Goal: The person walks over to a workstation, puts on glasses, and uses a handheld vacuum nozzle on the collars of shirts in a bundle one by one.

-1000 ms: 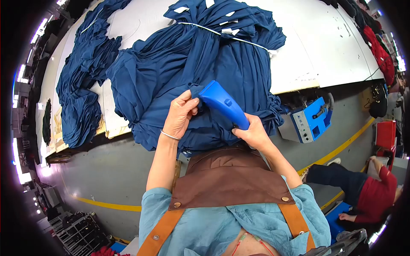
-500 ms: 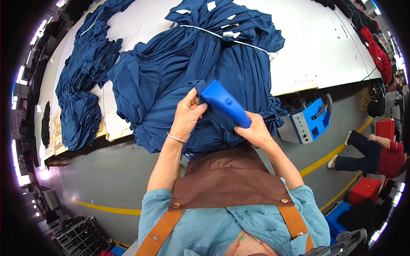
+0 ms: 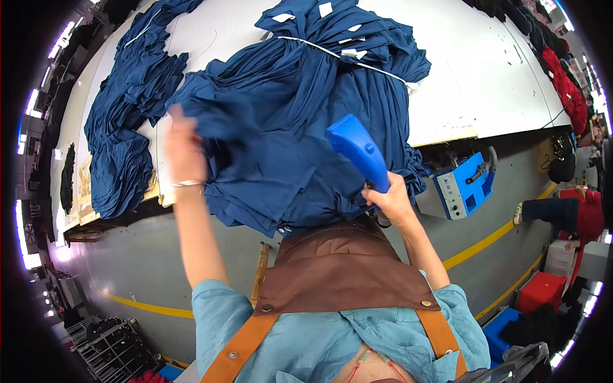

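A large bundle of dark blue garments point(image 3: 306, 96), bound with a white tie point(image 3: 313, 45) and showing white tags, lies on the white table point(image 3: 460, 70). My right hand point(image 3: 391, 196) is closed around the lower end of a blue handheld tool point(image 3: 363, 150), whose wide head points up and left over the cloth. At the bundle's left side my left hand point(image 3: 185, 150) is smeared by motion. Blurred blue fabric shows just right of it; whether the fingers hold it cannot be made out.
Another blue garment pile point(image 3: 121, 140) lies at the table's left. Under the table edge at right stands a blue and grey machine point(image 3: 461, 185). A person in red point(image 3: 589, 214) is at the far right, near a red box point(image 3: 541, 292). Black racks point(image 3: 112, 348) stand lower left.
My left hand has swung left, away from the tool's head, and fabric near it has shifted. The tool has moved slightly right in my right hand. The person at right has changed position.
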Motion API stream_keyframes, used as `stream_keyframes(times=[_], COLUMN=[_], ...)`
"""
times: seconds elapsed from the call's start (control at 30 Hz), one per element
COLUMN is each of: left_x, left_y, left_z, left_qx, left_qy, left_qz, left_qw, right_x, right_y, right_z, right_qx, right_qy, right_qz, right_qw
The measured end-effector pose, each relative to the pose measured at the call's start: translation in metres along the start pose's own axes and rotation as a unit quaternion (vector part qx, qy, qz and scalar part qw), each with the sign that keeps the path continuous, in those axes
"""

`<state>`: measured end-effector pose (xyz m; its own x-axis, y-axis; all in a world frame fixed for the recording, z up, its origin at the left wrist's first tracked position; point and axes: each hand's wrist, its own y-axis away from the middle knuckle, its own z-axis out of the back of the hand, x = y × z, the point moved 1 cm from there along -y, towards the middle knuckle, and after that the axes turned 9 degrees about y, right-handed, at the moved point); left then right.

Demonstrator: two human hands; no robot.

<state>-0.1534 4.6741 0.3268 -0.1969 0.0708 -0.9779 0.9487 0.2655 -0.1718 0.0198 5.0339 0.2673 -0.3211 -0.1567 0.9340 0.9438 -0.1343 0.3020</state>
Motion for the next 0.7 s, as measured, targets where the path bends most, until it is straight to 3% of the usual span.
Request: stream_keyframes(times=[0.03,0.07,0.13,0.17,0.2,0.23,0.3,0.33,0.4,0.47,0.6,0.7], left_x=[0.001,-0.009,-0.006,-0.006,0.005,0.022,0.055,0.083,0.135,0.148,0.178,0.162], left_y=[-0.036,-0.046,-0.037,-0.018,0.004,0.022,0.033,0.025,-0.011,-0.038,-0.063,-0.060], left_z=[0.041,0.057,0.070,0.040,0.013,-0.007,-0.025,-0.015,0.015,0.017,0.018,0.019], left_qx=[-0.089,-0.198,-0.129,-0.030,0.052,0.132,0.166,0.165,0.171,0.173,0.155,0.182], left_qy=[-0.004,0.078,-0.053,-0.088,-0.211,-0.327,-0.596,-0.595,-0.692,-0.731,-0.717,-0.679], left_qz=[-0.085,-0.088,-0.092,-0.127,-0.171,-0.211,-0.279,-0.276,-0.233,-0.149,-0.118,-0.143], left_qw=[0.992,0.973,0.986,0.987,0.961,0.912,0.734,0.736,0.662,0.643,0.669,0.697], right_x=[-0.004,-0.007,-0.010,-0.012,-0.013,-0.014,-0.015,-0.015,-0.014,-0.011,-0.011,-0.026], right_y=[-0.001,-0.001,-0.005,-0.005,-0.006,-0.007,-0.008,-0.009,-0.012,-0.012,-0.008,-0.005], right_z=[0.002,0.001,-0.005,-0.008,-0.010,-0.012,-0.016,-0.019,-0.025,-0.034,-0.039,-0.043], right_qx=[-0.010,-0.019,-0.018,-0.019,-0.019,-0.020,-0.014,-0.011,-0.011,-0.022,-0.044,-0.029], right_qy=[-0.022,-0.043,-0.053,-0.058,-0.061,-0.063,-0.053,-0.047,-0.039,-0.043,-0.050,-0.065], right_qz=[-0.010,-0.021,-0.023,-0.029,-0.035,-0.040,-0.043,-0.044,-0.050,-0.058,-0.062,-0.078], right_qw=[1.000,0.999,0.998,0.998,0.997,0.997,0.998,0.998,0.998,0.997,0.996,0.994])
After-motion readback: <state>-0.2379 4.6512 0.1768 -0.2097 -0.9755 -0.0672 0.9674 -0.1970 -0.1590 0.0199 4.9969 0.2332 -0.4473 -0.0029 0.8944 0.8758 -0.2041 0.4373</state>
